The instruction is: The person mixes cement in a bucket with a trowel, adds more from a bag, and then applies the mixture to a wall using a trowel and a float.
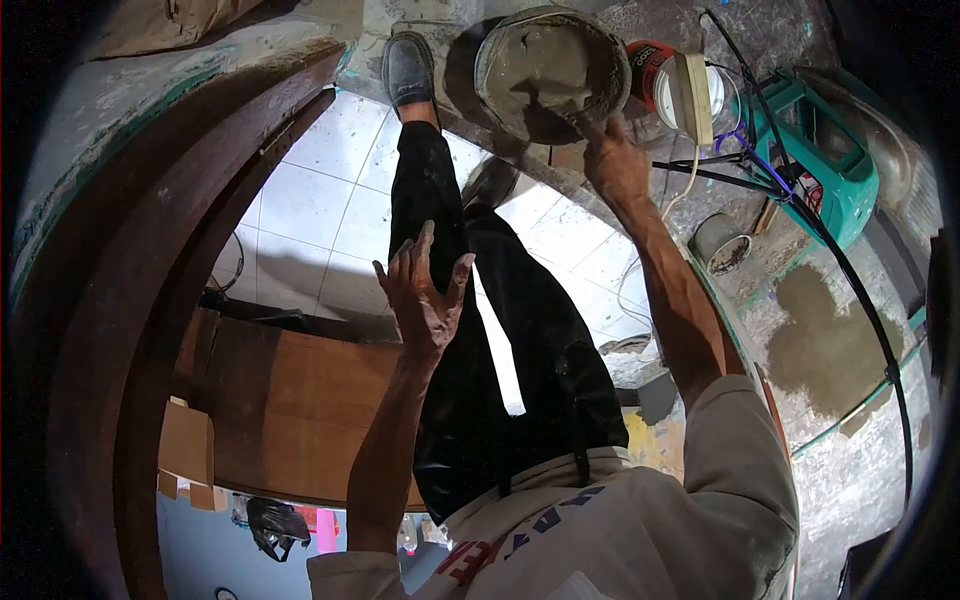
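My right hand [617, 165] is closed at the near rim of a round bucket [484, 85] of wet grey mortar [550, 60]. From its fingers a dark trowel-like tool [580, 121] reaches into the mortar; the hand and the mix hide most of it. My left hand [425, 295] hangs in the air over my dark trousers, fingers spread, holding nothing. Shadows darken part of the mortar's surface.
Right of the bucket stand a red and white pail [655, 80] and a green plastic stool [850, 190]. A black cable [850, 260] crosses the right side. A small mortar-stained pot [722, 243] lies nearby. Brown wooden panels [110, 330] curve along the left.
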A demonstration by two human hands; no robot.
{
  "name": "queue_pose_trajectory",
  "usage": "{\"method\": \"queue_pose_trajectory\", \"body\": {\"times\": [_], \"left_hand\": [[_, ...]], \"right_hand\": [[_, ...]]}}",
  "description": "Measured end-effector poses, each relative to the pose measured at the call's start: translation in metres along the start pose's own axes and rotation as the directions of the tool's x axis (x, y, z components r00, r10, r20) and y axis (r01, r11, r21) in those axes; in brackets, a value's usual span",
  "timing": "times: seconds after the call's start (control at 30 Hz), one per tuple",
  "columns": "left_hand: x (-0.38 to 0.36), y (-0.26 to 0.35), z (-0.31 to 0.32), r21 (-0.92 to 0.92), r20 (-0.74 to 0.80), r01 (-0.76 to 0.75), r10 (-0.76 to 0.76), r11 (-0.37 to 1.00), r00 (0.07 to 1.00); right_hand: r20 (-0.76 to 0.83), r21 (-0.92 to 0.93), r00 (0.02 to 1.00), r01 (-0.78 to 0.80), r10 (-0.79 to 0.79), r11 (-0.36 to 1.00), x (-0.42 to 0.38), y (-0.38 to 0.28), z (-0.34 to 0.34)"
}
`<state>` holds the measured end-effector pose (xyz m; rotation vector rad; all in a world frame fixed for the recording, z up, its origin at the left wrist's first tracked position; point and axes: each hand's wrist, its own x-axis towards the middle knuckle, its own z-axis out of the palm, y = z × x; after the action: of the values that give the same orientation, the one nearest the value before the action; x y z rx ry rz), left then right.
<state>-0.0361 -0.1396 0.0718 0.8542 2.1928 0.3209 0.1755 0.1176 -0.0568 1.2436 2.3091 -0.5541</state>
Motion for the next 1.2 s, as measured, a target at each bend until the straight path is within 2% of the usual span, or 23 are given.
{"method": "queue_pose_trajectory", "body": {"times": [0.03, 0.13, 0.27, 0.33, 0.4, 0.47, 0.57, 0.7, 0.77, 0.83, 0.97, 1.07, 1.1, 1.2], "left_hand": [[-0.001, -0.001, 0.0, -0.015, -0.002, -0.003, 0.003, 1.0, 1.0], [-0.001, -0.004, 0.002, -0.024, -0.008, -0.001, 0.001, 1.0, 1.0], [-0.002, -0.001, 0.001, 0.051, -0.008, -0.017, 0.018, 0.999, 1.0], [-0.001, -0.002, 0.002, 0.003, -0.042, -0.056, 0.056, 0.998, 0.998], [-0.001, -0.001, 0.003, 0.004, -0.041, -0.046, 0.046, 0.999, 0.998], [-0.002, -0.001, 0.002, 0.005, -0.038, -0.04, 0.04, 0.999, 0.998], [-0.003, -0.003, 0.005, 0.056, -0.038, -0.054, 0.056, 0.997, 0.998], [0.0, -0.002, 0.004, 0.054, -0.025, -0.07, 0.071, 0.996, 0.997], [0.0, -0.004, 0.005, 0.067, -0.029, -0.085, 0.087, 0.994, 0.996], [-0.001, -0.004, 0.006, 0.014, -0.032, -0.075, 0.075, 0.997, 0.997], [-0.002, 0.001, 0.003, 0.075, -0.037, -0.046, 0.049, 0.996, 0.998], [-0.004, -0.001, 0.005, 0.064, -0.021, -0.04, 0.042, 0.997, 0.999], [-0.004, -0.001, 0.005, 0.052, -0.021, -0.035, 0.036, 0.998, 0.999], [-0.005, 0.0, 0.006, 0.047, -0.023, -0.043, 0.044, 0.998, 0.999]], "right_hand": [[0.066, -0.056, 0.997, 0.041, -0.037, 0.998, 0.006, 0.004, 0.013], [0.071, -0.071, 0.997, 0.014, -0.009, 0.997, 0.049, 0.011, 0.03], [0.153, -0.034, 0.988, -0.03, 0.035, 0.999, 0.086, 0.005, -0.008], [-0.052, -0.002, 0.999, 0.014, -0.014, 1.0, 0.088, 0.005, -0.014], [-0.07, -0.004, 0.997, -0.029, 0.029, 1.0, 0.063, 0.002, -0.026], [-0.141, 0.115, 0.987, -0.065, 0.081, 0.991, 0.043, -0.002, -0.042], [-0.201, 0.055, 0.973, -0.101, 0.111, 0.993, 0.045, -0.008, -0.041], [-0.111, 0.035, 0.99, -0.079, 0.082, 0.996, 0.073, -0.024, 0.015], [-0.073, 0.06, 0.996, -0.039, 0.044, 0.997, 0.064, -0.031, 0.05], [-0.05, 0.03, 0.999, -0.01, 0.011, 1.0, 0.033, -0.029, 0.057], [0.033, -0.009, 0.999, 0.029, -0.029, 1.0, -0.006, -0.012, 0.027], [0.0, -0.015, 0.999, -0.037, 0.037, 0.999, -0.004, -0.016, -0.017], [-0.11, 0.024, 0.994, 0.002, 0.001, 1.0, 0.003, -0.015, -0.02], [-0.131, -0.071, 0.989, 0.063, -0.072, 0.995, 0.05, -0.01, -0.016]]}}
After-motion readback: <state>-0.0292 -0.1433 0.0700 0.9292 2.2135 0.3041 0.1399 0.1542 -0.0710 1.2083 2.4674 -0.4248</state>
